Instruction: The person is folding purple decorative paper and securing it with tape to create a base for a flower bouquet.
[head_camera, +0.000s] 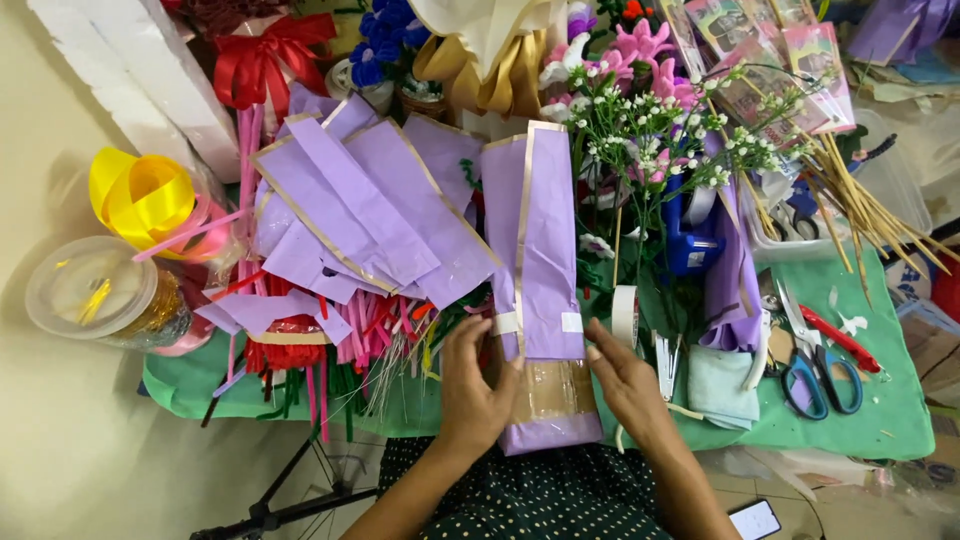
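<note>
a lilac paper wrap (545, 290) with gold edging lies upright at the near middle of the green table cover (900, 430), its lower end overhanging the near edge toward the person's lap. clear tape bands its bottom part, and two small white tape tabs sit on its sides halfway up. the left hand (472, 385) rests on the wrap's left edge, fingers loosely curled and pressing against the paper near the left tab, not closed around it. the right hand (625, 378) lies at the right edge, fingers stretched nearly flat, tips touching the wrap just below the right tab.

just right of the right hand a tape roll (625, 315) stands on edge. beyond it are white-flowered sprigs (665, 130), a blue tool (692, 245) and a folded pale cloth (722, 385). farther right, blue-handled scissors (820, 375) and a red-handled tool (840, 338) lie on the cover, near a bundle of wooden skewers (860, 205).

left of the wrap more lilac sheets (370, 210) fan over a heap of pipe cleaners (350, 345). at far left sit a yellow ribbon coil (140, 195) and a clear lidded tub (95, 290). a phone (755, 520) lies near the bottom edge.
</note>
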